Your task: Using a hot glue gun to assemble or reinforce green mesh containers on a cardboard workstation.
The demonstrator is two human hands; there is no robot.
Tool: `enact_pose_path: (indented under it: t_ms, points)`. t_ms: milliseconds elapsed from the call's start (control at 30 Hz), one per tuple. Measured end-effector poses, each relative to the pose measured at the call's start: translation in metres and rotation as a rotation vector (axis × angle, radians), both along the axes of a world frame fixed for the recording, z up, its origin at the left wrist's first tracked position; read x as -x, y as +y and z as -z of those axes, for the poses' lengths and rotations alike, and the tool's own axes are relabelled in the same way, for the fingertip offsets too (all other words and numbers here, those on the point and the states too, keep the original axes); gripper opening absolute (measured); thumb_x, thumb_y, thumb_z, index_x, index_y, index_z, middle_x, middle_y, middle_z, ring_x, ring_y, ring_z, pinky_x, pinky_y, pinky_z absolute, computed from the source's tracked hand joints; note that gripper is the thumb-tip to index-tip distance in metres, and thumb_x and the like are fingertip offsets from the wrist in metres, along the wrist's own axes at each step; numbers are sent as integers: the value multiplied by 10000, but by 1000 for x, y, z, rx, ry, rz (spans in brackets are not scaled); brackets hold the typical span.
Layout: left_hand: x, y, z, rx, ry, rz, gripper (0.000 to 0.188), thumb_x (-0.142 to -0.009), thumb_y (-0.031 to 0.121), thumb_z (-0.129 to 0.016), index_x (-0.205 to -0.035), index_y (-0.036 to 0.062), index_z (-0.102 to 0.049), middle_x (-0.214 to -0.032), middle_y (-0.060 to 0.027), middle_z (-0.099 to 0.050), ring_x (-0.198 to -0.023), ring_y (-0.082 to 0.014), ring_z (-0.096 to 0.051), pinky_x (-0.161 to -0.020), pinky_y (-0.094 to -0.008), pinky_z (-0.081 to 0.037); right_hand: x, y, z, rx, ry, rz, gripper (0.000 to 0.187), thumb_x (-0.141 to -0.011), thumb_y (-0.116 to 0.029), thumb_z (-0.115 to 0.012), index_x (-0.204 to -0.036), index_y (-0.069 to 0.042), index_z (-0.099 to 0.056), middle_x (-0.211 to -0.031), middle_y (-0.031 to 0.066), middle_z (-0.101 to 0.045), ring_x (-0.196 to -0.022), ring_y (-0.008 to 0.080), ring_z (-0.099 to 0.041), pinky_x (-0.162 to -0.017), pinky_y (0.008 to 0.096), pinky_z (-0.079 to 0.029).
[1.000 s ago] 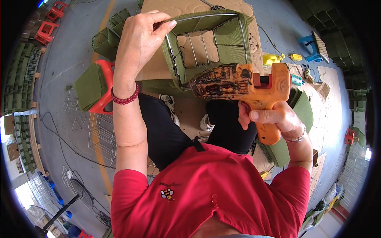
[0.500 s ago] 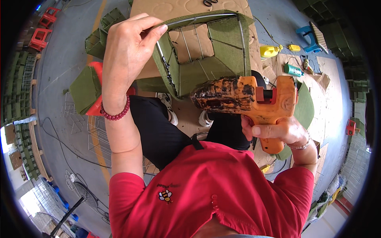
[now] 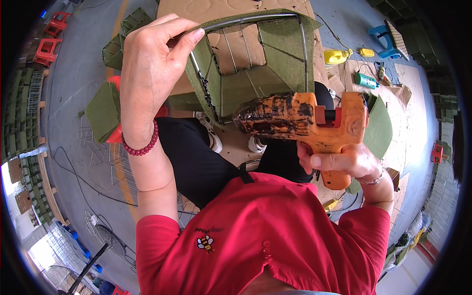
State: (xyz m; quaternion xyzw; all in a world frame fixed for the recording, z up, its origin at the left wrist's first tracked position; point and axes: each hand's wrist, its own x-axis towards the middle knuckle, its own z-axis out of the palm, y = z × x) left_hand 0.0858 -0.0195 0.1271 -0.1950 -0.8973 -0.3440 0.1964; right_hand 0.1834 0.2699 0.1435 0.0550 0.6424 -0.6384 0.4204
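My left hand [image 3: 150,69] pinches the upper left rim of a box-shaped basket [image 3: 282,46] made of green mesh cloth over a metal wire frame. Dark glue streaks run down the basket's left edge, and its open side faces me. My right hand [image 3: 351,160] is wrapped around the handle of an orange hot glue gun [image 3: 300,115], whose front is caked with black residue. The gun points left, its tip close to the basket's lower left corner. Whether the tip touches the cloth I cannot tell.
A cardboard-covered table [image 3: 182,7] lies under the basket. Stacked green cloth sheets [image 3: 103,113] rest on a red stool at left. At right are a yellow bottle [image 3: 337,56], a green bottle [image 3: 366,80] and a blue stool [image 3: 384,42]. Cables [image 3: 73,177] cross the floor.
My left hand has shifted slightly left with the basket's rim. The glue gun has edged left, and the red part in its slot sits farther back.
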Motion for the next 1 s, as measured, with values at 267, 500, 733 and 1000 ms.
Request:
enact_pose_path:
  t_ms: [267,500,733,1000]
  points:
    - [0,1,1,12,7,-6,140,-845,107,-686,-862,-30,-665,-662,-101,-538,-516,-183,-469,-531,-298,-403,-6,-2,-8,-76,90,-17,415,-749,-184,-729,-1072,21,-569,-830,70,-579,-751,182,-570,-687,310,-459]
    - [1,-1,3,25,17,0,151,-856,99,-683,-882,-46,-649,-667,-63,-515,-536,-130,-434,-522,-271,-368,-9,7,-1,-27,-9,28,425,-725,-187,-725,-1063,15,-567,-809,68,-569,-736,183,-555,-681,313,-454]
    - [0,3,-1,44,1,-28,174,-868,96,-678,-899,-67,-628,-675,-41,-494,-558,-86,-419,-525,-239,-351,-14,22,3,-11,-1,5,391,-760,-155,-746,-1087,-8,-590,-885,51,-600,-819,150,-578,-732,291,-475]
    - [0,4,-1,71,4,-37,173,-868,110,-680,-886,-54,-629,-670,-40,-490,-558,-98,-429,-537,-248,-365,-18,30,6,37,5,52,367,-787,-84,-757,-1118,-20,-615,-952,48,-638,-838,134,-602,-734,279,-502]
